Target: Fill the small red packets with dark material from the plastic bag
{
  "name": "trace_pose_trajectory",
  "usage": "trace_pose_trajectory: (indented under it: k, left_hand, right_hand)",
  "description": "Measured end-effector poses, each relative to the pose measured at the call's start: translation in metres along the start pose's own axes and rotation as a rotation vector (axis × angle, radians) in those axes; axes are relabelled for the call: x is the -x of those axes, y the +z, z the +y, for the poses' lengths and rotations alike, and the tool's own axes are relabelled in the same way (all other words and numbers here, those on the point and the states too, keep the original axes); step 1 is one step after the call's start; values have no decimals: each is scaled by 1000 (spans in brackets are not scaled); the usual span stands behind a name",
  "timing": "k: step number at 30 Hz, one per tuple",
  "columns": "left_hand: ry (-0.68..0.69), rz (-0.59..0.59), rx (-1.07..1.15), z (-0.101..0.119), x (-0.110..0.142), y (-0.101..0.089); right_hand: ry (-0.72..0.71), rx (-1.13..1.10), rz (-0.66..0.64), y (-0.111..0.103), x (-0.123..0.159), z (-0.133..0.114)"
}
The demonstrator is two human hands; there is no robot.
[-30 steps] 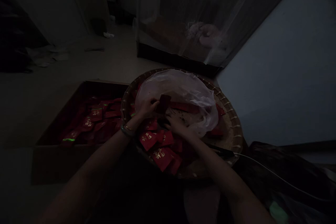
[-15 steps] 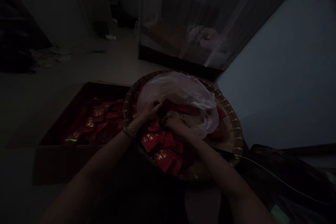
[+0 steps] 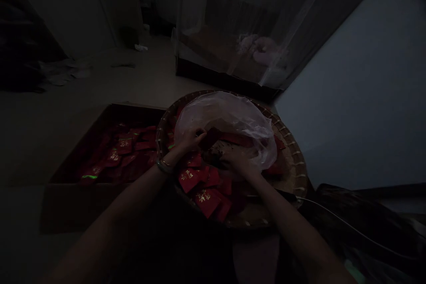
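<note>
The scene is very dark. My left hand [image 3: 189, 140] pinches a small red packet [image 3: 212, 136] over a round woven basket tray [image 3: 293, 151]. My right hand [image 3: 234, 159] is curled beside it, fingers closed on a dark clump of loose material that I cannot name. A clear plastic bag [image 3: 229, 117] lies across the back of the tray. Several red packets with gold print [image 3: 199, 186] are heaped on the tray's near side, under my wrists.
A cardboard box [image 3: 76, 159] with several red packets stands left of the tray. A mesh-sided enclosure [image 3: 233, 44] stands behind it. A white cable [image 3: 349, 224] runs off to the right over dark cloth. A pale wall is at right.
My right hand has turned palm-up and closed on dark material, lifting slightly toward the packet. My left hand has tilted the packet lower toward it.
</note>
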State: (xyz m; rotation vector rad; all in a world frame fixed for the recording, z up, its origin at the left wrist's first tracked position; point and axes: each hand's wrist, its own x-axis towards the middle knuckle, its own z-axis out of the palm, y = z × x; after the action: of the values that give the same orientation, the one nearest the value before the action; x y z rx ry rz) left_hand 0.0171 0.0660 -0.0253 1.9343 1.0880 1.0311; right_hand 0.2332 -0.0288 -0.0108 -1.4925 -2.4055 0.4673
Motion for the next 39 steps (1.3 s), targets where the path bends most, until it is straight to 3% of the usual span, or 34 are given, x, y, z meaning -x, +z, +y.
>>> trace_pose_trajectory:
  k: [3, 9, 12, 16, 21, 25, 31, 39]
  left_hand:
    - [-7, -34, -7, 3, 1, -1]
    - [-6, -95, -28, 13, 3, -3]
    - [17, -109, -34, 16, 5, -4]
    - [-4, -124, -20, 17, 6, -5]
    - [-6, -132, 30, 12, 5, -1]
    - [-34, -149, 181, 13, 6, 1]
    - [-230, -453, 426, 21, 9, -4]
    - [-246, -566, 439, 22, 8, -6]
  right_hand:
    - [100, -136, 70, -13, -1, 6]
    - [273, -404, 414, -60, -22, -8]
    - [217, -478, 371, -71, -39, -19]
    - [189, -423, 352, -67, -46, -23]
    - [125, -324, 375, -45, -39, -17]
    - [189, -325, 362, -35, -39, -16]
    - [177, -541, 388, -40, -40, -14]
    - [294, -553, 395, -35, -35, -23]
